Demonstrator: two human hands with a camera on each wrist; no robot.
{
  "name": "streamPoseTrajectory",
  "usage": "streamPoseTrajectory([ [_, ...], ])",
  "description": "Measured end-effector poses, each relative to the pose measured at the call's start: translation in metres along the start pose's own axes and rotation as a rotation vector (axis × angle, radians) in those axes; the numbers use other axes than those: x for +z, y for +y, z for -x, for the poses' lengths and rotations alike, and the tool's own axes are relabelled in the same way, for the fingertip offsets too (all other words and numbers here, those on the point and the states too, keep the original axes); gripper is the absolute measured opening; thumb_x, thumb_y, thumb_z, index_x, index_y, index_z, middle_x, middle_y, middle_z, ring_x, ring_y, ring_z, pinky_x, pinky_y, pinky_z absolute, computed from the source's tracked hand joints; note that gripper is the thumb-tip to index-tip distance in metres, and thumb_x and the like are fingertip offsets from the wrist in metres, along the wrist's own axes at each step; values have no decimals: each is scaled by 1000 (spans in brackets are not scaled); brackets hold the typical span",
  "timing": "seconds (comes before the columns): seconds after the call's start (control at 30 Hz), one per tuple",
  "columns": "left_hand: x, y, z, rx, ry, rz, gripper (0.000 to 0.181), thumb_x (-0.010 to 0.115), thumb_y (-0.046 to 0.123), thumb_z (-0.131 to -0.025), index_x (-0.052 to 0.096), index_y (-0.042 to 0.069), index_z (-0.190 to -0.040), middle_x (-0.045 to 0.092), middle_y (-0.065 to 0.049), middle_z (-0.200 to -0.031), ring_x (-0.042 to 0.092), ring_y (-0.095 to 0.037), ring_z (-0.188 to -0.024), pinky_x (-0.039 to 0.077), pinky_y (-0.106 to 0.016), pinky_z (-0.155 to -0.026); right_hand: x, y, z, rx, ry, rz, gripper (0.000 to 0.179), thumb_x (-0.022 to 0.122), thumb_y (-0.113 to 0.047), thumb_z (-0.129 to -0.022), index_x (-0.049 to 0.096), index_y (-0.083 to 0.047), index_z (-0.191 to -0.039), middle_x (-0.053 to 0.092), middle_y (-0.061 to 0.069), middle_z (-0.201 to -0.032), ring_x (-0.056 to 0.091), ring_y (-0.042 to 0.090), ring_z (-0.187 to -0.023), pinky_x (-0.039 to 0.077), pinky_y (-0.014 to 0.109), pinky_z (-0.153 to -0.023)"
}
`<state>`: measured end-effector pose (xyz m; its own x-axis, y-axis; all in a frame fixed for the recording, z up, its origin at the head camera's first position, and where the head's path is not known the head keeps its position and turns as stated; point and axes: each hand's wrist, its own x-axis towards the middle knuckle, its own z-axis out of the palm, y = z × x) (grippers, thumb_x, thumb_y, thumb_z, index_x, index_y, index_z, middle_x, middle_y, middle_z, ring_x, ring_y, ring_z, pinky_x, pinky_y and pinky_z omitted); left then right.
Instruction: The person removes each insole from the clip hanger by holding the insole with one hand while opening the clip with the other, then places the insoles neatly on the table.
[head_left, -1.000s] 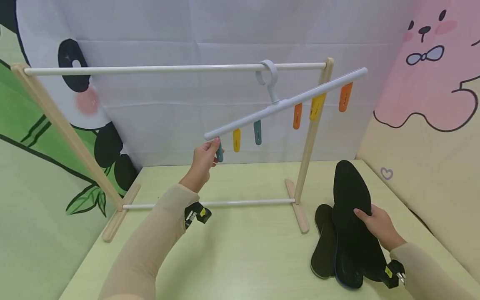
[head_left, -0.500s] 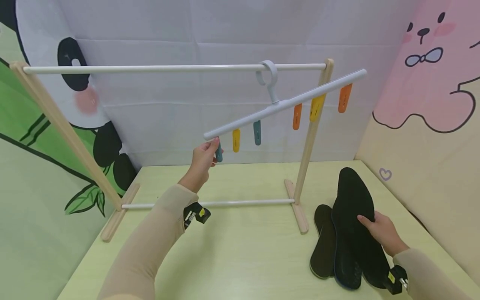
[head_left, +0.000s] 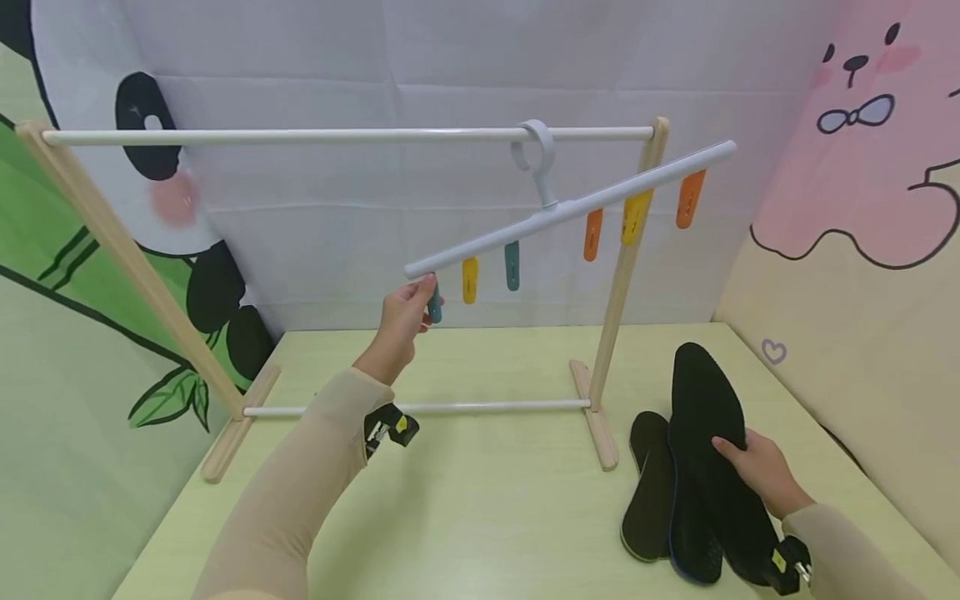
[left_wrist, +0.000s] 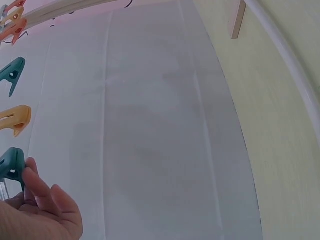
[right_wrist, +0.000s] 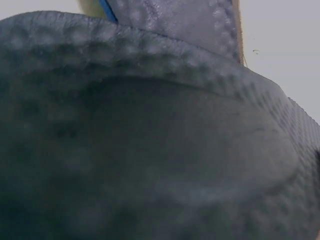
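Note:
My left hand (head_left: pixel 402 319) pinches the teal clip (head_left: pixel 434 305) at the low left end of a white clip hanger (head_left: pixel 558 215). The hanger tilts, its right end higher, and its hook (head_left: pixel 542 162) loops over the rack's top bar. In the left wrist view the fingers lie against that teal clip (left_wrist: pixel 14 164), with a yellow clip (left_wrist: pixel 17 119) beyond. My right hand (head_left: pixel 765 471) grips a black insole (head_left: pixel 708 425) by its edge, thumb on top. The insole's dimpled underside (right_wrist: pixel 150 150) fills the right wrist view. Other dark insoles (head_left: pixel 654 492) lie on the table beside and beneath it.
A drying rack with a white top bar (head_left: pixel 300 137), wooden side posts (head_left: pixel 618 300) and a low white crossbar (head_left: pixel 480 407) stands on the pale table (head_left: pixel 510 517). Orange clips (head_left: pixel 690 200) and another yellow clip (head_left: pixel 636 217) hang from the hanger's right half. Printed cloth walls enclose the table.
My right hand has shifted slightly right and down with the black insole, whose tip now stands lower. The left hand and the hanger have hardly moved.

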<state>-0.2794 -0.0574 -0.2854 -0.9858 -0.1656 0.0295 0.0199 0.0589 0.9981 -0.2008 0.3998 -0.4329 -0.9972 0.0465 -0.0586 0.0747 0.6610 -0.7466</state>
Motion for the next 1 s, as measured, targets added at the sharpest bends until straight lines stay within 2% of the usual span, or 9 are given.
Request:
streamPoseTrajectory([
  [0.13, 0, 0, 0, -4, -4, 7, 41, 50, 42, -98, 59, 2, -102, 60, 3, -87, 46, -11, -66, 37, -23, -68, 1, 2, 1, 15, 12, -17, 57, 42, -26, -103, 32, 23, -130, 39, 43, -130, 45, 55, -115, 39, 59, -93],
  [0.27, 1, 1, 3, 20, -8, 20, 45, 53, 45, -96, 61, 1, -102, 63, 0, -90, 46, -10, -64, 37, -23, -67, 3, 4, 4, 12, 28, -8, 58, 43, -27, -103, 32, 23, -131, 38, 43, -131, 44, 55, -115, 39, 59, -93],
  [0.4, 0, 3, 8, 44, -20, 29, 46, 55, 47, -94, 63, 2, -98, 63, -1, -88, 46, -11, -64, 37, -23, -66, 6, 8, 6, 8, 37, 8, 58, 44, -27, -103, 33, 24, -129, 39, 43, -130, 45, 55, -113, 40, 58, -92],
  [0.47, -1, 3, 8, 36, -18, 20, 47, 55, 46, -95, 63, 0, -101, 64, -2, -89, 46, -11, -63, 38, -23, -66, 6, 9, 7, 12, 39, 19, 57, 45, -26, -102, 34, 24, -128, 40, 43, -129, 46, 55, -113, 40, 58, -92],
  [0.63, -4, 6, 8, 8, -9, -5, 44, 52, 42, -98, 61, 0, -106, 62, 5, -84, 45, -7, -62, 38, -22, -65, 7, 10, 8, 18, 43, 56, 54, 49, -23, -101, 38, 25, -122, 45, 44, -121, 50, 54, -105, 42, 58, -88],
  [0.8, -4, 8, 8, 10, -18, 7, 34, 51, 41, -98, 60, 8, -94, 60, 9, -80, 45, -8, -61, 37, -22, -65, 6, 9, 11, 28, 38, 52, 54, 49, -24, -101, 38, 24, -122, 46, 44, -119, 51, 53, -103, 43, 57, -86],
  [1.0, -3, 7, 8, 17, -26, 3, 35, 50, 41, -99, 59, 8, -91, 60, 6, -84, 44, -9, -61, 37, -22, -65, 6, 11, 13, 35, 28, 53, 57, 49, -27, -100, 37, 24, -125, 44, 43, -123, 48, 54, -107, 41, 58, -89],
])
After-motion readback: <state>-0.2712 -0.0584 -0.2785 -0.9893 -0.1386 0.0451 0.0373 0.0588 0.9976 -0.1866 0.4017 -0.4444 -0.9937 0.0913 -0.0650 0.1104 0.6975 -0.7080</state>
